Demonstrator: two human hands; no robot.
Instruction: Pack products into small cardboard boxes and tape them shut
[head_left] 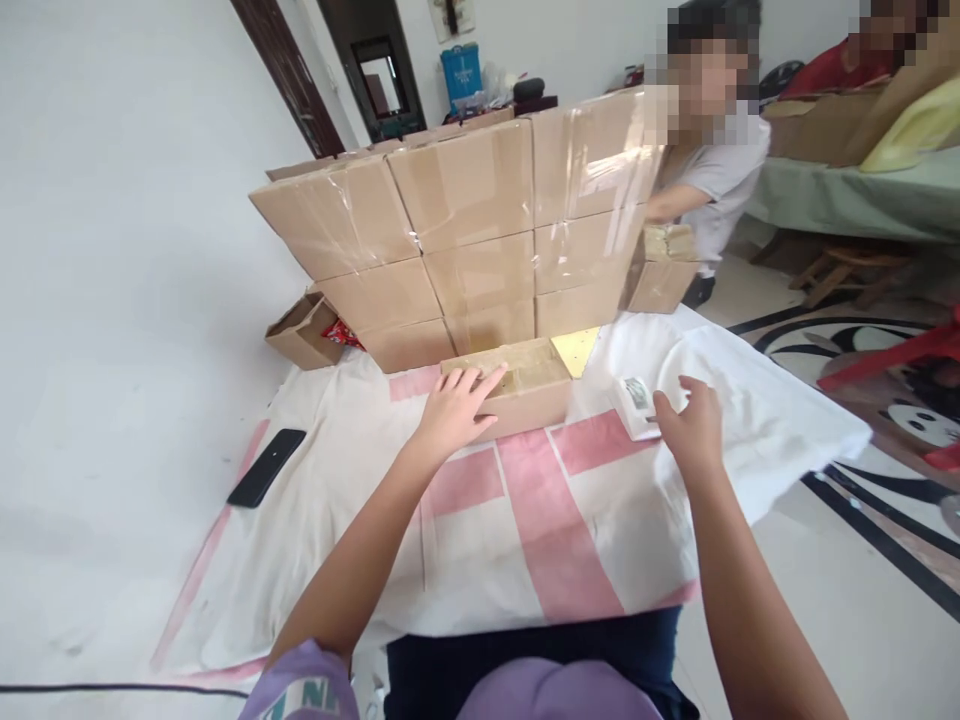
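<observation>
A home, most likely a living room turned to packing work; the floor (pixel 112 300) is pale polished tile, with a black inlaid pattern (pixel 862 520) at the right; a white and pink cloth (pixel 570 520) is spread on it as a work surface; a wall of taped cardboard boxes (pixel 465 230) is stacked at the far side; a dark wooden door frame (pixel 289 75) and a mirror (pixel 382 85) stand far left; a bed or couch under green cover (pixel 840 195) lies far right, a wooden stool (pixel 832 270) beneath it; a phone (pixel 266 467) lies on the cloth at left.
</observation>
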